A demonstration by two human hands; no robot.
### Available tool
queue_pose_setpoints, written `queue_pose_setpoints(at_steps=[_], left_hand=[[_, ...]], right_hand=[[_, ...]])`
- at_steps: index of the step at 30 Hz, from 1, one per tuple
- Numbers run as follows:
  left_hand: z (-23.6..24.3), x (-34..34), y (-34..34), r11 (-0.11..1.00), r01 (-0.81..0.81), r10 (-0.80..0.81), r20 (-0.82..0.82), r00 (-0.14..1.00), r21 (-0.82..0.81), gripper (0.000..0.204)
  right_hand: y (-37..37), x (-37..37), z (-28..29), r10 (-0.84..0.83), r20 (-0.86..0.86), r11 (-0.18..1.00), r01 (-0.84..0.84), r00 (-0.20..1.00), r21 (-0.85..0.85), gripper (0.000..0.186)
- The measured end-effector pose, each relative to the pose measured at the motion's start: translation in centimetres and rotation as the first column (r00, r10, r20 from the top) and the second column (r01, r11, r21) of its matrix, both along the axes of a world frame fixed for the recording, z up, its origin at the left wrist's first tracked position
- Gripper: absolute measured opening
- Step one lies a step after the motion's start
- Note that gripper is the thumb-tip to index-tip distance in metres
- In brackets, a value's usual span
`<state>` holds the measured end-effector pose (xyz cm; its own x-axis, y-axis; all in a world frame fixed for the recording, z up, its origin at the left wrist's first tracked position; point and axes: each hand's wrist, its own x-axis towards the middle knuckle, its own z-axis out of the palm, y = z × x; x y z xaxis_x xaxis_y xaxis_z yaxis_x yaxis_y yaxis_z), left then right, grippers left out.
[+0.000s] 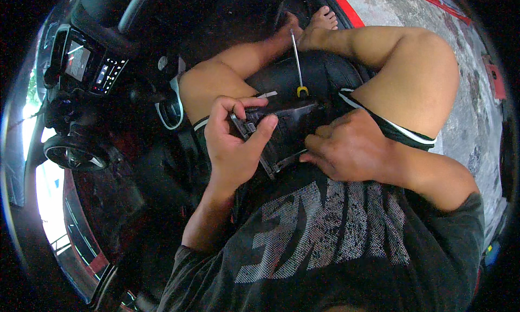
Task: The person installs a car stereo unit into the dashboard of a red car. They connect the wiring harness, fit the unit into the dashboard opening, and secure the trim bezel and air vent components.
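Gripping black plastic part (287, 122) in left hand (235, 141), narrow hold, closed on its left side, with thumb across its upper face and fingers around the outer edge; holding it tilted over the lap, between the thighs and just ahead of dark T-shirt (325, 231); curling right hand (346, 147) in at the part's lower right, knuckles up, with thumb and index finger close to a thin pale strip (290, 159) along that edge; can't tell whether pinching it or just touching, with fingertips partly hidden; sitting with bare legs folded and spread on black seat (325, 68), with one bare foot (323, 20) in plain sight near the top; seeing slim metal-shafted tool (297, 60) just beyond the part, yellow at the near end, shaft pointing away toward the feet; seeing dash screen (78, 60) at far left, next to lit control panel (109, 73), with steering wheel (76, 154) below both; looking out right past red edge strip (345, 6) to grey concrete floor (471, 68), well apart from both hands; too dark to make out detail in the footwell.
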<state>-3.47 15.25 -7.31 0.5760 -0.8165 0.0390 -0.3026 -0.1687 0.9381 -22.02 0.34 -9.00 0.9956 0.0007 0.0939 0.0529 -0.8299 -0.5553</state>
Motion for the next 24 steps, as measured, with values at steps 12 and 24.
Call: queue_pose_setpoints(at_steps=[12, 24], left_hand=[[-1.1, 3.2, 1.0, 0.990, 0.138, -0.144, -0.314, 0.938, -0.039, 0.044], [0.5, 7.6, 0.7, 0.988, 0.141, -0.156, -0.540, 0.827, -0.069, 0.045]], right_hand=[[-1.2, 0.4, -0.5, 0.005, 0.097, 0.991, 0.008, 0.995, -0.132, 0.034], [-7.0, 2.3, -2.0, -0.014, -0.279, 0.618, 0.228, 0.960, 0.753, 0.057]])
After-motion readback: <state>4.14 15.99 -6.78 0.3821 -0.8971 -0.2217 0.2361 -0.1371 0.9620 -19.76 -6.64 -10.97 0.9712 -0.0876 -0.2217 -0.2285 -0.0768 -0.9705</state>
